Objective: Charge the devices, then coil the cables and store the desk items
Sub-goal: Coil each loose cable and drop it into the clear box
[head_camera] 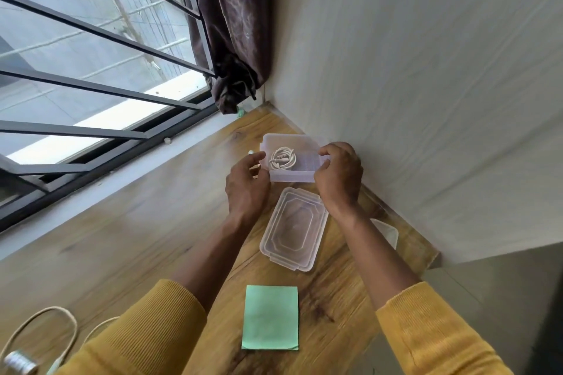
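Head view: both hands' fingers grasped the clear box (292, 175), left hand (246, 189), right hand (339, 176). A coiled white cable (282, 158) lay inside. The lid (294, 228) rested just nearer on the surface (137, 237).

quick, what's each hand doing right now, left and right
Left hand: grips the near left end of the clear plastic container holding a coiled white cable.
Right hand: grips the container's right end.

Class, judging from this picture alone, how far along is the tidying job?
Done: a coiled white cable lies in the clear box. In hand: left hand and right hand hold that box. Left: lid off, green notepad and loose cable out.
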`<state>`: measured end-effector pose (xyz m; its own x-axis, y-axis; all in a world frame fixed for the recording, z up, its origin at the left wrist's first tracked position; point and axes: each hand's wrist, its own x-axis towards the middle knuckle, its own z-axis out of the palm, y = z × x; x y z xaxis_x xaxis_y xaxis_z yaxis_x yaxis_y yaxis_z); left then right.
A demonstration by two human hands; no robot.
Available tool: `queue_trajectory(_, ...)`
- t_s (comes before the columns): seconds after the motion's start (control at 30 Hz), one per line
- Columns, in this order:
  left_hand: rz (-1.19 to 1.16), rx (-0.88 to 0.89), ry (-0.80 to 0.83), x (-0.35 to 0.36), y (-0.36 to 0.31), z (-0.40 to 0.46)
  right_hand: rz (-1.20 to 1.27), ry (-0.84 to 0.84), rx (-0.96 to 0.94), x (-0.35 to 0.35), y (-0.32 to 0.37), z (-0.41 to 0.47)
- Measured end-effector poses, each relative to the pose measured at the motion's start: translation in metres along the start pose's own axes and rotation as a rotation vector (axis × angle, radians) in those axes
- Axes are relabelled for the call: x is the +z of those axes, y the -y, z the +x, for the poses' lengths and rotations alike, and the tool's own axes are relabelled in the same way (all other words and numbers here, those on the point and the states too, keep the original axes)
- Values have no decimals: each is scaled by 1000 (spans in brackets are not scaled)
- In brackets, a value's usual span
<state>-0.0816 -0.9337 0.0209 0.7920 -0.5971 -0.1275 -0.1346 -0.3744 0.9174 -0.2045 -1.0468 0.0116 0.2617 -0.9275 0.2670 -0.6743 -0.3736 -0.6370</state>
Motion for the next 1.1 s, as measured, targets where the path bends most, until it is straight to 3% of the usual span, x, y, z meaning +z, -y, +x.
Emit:
queue_trajectory(0.27, -60, 43, -176, -61, 12, -38, 151, 9, -135, -4, 41, -32)
queue_trajectory(0.4, -84, -26, -305, -108, 33, -71, 269, 124, -128, 13, 72, -65)
queue_trajectory(0.77, -18, -144, -631, -220, 107, -154, 367, 445, -377, 64, 156, -169)
queue_trajectory(1.1, 51, -253, -484, -251, 131, -177, 292, 568, -330, 89, 166, -216)
